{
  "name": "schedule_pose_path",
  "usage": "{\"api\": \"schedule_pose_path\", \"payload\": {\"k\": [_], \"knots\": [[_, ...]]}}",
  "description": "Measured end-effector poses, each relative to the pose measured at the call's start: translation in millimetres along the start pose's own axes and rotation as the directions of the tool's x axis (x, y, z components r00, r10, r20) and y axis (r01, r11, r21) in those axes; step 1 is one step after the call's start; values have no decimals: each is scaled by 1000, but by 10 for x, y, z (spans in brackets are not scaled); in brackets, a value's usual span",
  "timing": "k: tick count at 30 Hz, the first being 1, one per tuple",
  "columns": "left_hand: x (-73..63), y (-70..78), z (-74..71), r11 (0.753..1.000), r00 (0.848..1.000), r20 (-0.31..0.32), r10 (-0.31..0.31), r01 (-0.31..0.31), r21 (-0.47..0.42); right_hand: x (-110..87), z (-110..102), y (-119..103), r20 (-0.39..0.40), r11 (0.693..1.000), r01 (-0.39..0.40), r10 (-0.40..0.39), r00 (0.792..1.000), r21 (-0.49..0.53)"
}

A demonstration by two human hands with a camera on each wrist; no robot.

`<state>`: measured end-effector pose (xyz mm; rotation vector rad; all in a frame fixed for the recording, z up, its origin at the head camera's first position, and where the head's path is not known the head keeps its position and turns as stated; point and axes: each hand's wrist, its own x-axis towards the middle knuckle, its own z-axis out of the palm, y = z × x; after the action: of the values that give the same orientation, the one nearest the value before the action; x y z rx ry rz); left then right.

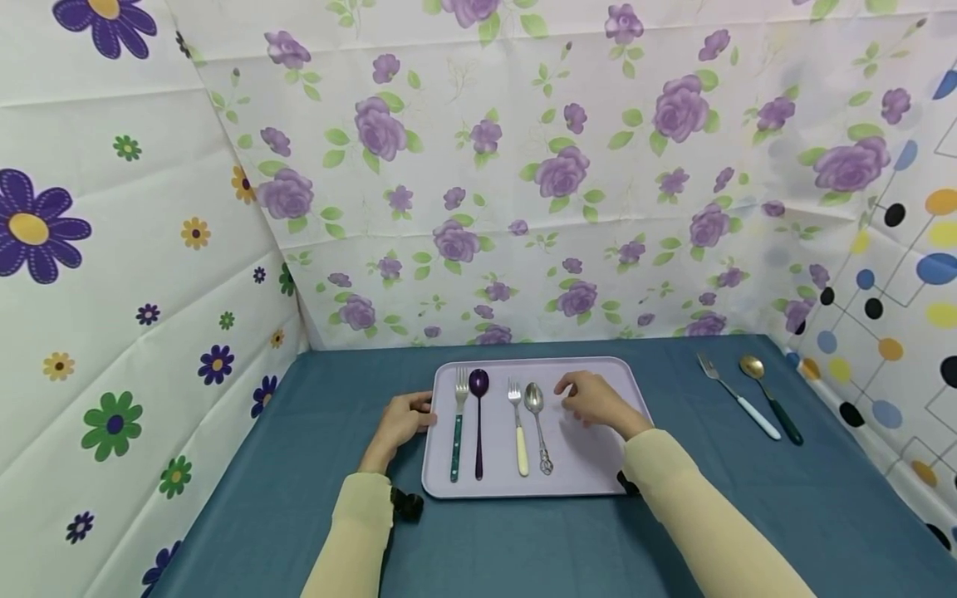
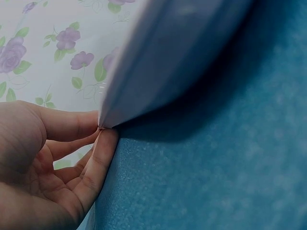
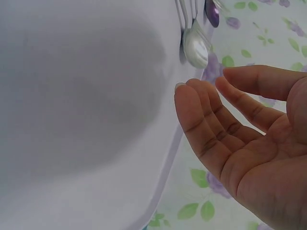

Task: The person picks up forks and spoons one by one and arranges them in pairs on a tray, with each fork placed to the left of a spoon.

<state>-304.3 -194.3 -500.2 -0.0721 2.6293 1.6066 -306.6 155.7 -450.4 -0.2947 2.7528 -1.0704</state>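
A pale lilac tray (image 1: 591,465) lies on the blue cloth, and my left hand (image 1: 399,419) pinches its left edge between thumb and fingers. On the tray, from left to right, are a fork with a green handle (image 1: 456,440), a dark purple spoon (image 1: 479,432), a fork with a cream handle (image 1: 521,444) and a silver spoon (image 1: 539,423) with an ornate handle. Over the tray's right part hovers my right hand (image 1: 594,400), its fingers loosely bent and holding nothing. In the right wrist view the fingertips are near the silver spoon's bowl (image 3: 195,50), apart from it.
To the right of the tray, a fork with a white handle (image 1: 757,417) and a gold spoon with a dark green handle (image 1: 783,419) lie on the blue tablecloth (image 1: 247,515). Flower-patterned sheets (image 1: 449,183) hang behind and at the left; a dotted sheet hangs at the right.
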Motion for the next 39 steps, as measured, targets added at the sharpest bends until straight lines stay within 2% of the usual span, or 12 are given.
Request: {"api": "schedule_pose_path", "payload": {"k": [11,18,26,34,39], "knots": [[2,-5,-1,1000,1000,-3,0,0,9,-77,-212,49,21,999,44,-44,999,11],[5,-11,-2,1000,1000,-4,1,-1,10,-77,-346,184,8,997,69,-69,998,30],[-2,-1,-1,1000,1000,-2,0,0,1,-115,-546,325,29,998,56,-56,998,11],[2,4,2,1000,1000,-7,-6,6,2,-135,-721,544,10,998,50,-50,999,30],[0,2,6,1000,1000,-10,-6,6,0,-138,-861,657,-10,1000,31,-31,999,6]]}}
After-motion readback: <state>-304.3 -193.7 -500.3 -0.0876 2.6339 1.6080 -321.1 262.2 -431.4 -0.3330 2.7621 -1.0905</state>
